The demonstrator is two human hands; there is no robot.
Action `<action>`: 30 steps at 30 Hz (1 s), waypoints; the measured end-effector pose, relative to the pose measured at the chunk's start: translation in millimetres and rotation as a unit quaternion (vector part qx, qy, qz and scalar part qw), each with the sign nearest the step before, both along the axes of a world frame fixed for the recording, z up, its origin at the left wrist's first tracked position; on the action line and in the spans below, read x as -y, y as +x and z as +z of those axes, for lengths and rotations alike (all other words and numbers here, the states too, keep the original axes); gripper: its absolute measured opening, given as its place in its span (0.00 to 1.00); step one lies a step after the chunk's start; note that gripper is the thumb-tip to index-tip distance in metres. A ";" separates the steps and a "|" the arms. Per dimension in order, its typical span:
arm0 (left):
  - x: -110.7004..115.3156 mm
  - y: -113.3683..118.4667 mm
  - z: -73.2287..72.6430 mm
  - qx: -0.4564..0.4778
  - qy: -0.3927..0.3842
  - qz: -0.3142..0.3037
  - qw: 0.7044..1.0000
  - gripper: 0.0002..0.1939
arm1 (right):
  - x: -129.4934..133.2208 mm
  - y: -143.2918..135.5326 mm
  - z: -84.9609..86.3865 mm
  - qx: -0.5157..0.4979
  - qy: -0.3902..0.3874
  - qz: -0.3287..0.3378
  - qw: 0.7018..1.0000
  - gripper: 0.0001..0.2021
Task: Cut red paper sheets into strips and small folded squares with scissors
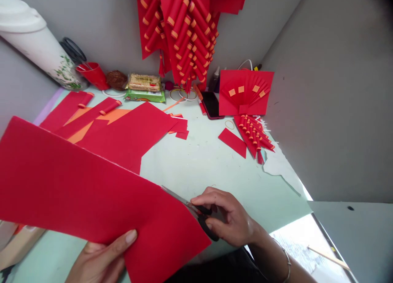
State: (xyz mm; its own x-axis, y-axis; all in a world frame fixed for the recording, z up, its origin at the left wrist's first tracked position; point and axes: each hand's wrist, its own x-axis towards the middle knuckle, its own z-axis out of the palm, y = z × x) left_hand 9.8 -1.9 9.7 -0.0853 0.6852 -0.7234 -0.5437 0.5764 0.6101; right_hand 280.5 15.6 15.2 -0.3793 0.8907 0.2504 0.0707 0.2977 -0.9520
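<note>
A large sheet of red paper (101, 189) slants across the front of the view. My left hand (106, 256) grips its lower edge, with the thumb on top and the other fingers mostly hidden beneath. In my right hand (230, 217) are scissors with black handles (207, 227), the fingers and thumb at the loops. Their metal blades (179, 198) lie along the sheet's upper right edge, tips pointing left. More red sheets (123, 131) lie behind the held one, over some orange paper (113, 118).
Red firecracker decorations (187, 37) hang against the grey wall. A red fan card (245, 90), a phone (211, 105) and a small firecracker piece (253, 131) are at the right back. At left are a white tumbler (39, 46), a red cup (96, 76) and packaged snacks (144, 82).
</note>
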 end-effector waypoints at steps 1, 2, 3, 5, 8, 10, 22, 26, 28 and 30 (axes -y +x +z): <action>0.3 -0.2 0.0 -0.001 0.000 0.002 1.000 0.46 | -0.1 0.2 0.3 -0.007 -0.005 0.005 1.000 0.18; 0.7 -0.6 -0.1 -0.001 0.001 0.002 1.000 0.45 | -0.2 0.5 0.7 -0.012 -0.010 0.012 1.000 0.19; 1.1 -1.0 -0.3 -0.002 0.002 0.001 1.000 0.45 | -0.4 0.8 1.1 -0.016 -0.016 0.019 1.000 0.20; 2.0 -1.7 -1.1 -0.005 0.004 -0.001 1.000 0.42 | -0.7 1.3 1.8 -0.016 -0.023 0.028 0.999 0.21; 2.5 -2.2 -2.1 -0.004 0.002 -0.009 1.000 0.41 | -1.2 2.0 2.3 -0.015 -0.020 0.033 0.999 0.21; 2.4 -2.1 -2.2 -0.004 0.003 -0.011 1.000 0.41 | -1.3 2.3 2.4 -0.013 -0.019 0.034 0.999 0.21; 1.6 1.2 1.5 0.006 -0.009 -0.013 1.000 0.41 | -1.4 0.7 1.2 -0.015 -0.011 0.025 1.000 0.20; 1.2 1.0 2.5 0.007 -0.011 -0.016 1.000 0.41 | -0.8 0.4 0.8 -0.018 -0.016 0.020 0.999 0.20; 2.0 0.1 2.2 0.010 -0.007 -0.012 1.000 0.42 | -0.7 0.5 0.7 -0.015 -0.015 0.018 1.000 0.20; 2.5 0.0 2.7 0.016 -0.003 -0.008 1.000 0.42 | -0.7 0.5 0.6 -0.012 -0.014 0.016 1.000 0.20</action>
